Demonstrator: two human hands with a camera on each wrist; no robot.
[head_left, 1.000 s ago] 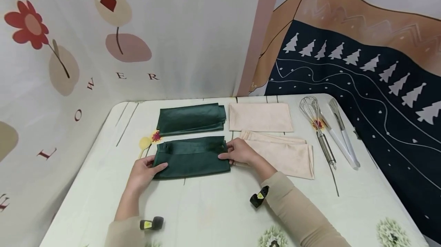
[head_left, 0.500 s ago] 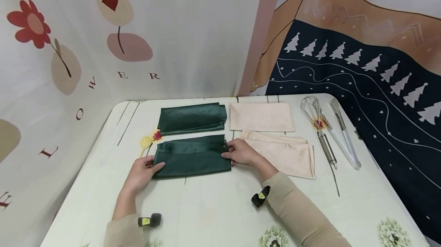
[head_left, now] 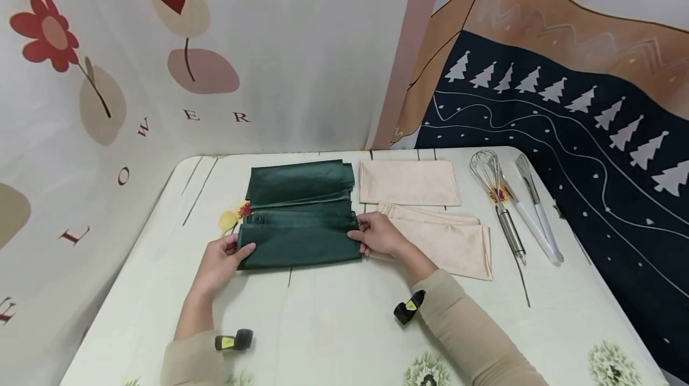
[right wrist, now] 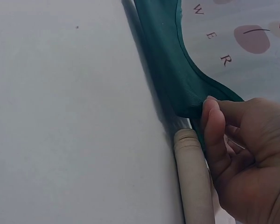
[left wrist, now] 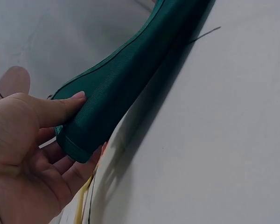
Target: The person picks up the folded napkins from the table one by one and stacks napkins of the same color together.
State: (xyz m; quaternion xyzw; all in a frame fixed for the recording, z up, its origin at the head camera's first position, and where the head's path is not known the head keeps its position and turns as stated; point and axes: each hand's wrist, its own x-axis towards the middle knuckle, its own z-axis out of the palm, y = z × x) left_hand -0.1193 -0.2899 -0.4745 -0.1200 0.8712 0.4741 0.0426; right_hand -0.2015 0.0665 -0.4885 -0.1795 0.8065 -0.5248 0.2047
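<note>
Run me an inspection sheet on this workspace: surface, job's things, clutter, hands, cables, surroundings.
Surface: pale table, printed with flowers and lines.
Job's things: front green cloth, folded, held at both ends.
Clutter: back green cloth; two folded pink cloths to its right and front right; whisk and what looks like tongs at far right.
Hands: left hand and right hand each pinch one end of the front green cloth.
Cables: nothing seen.
Surroundings: flower-printed hanging; tree-printed hanging at right.
</note>
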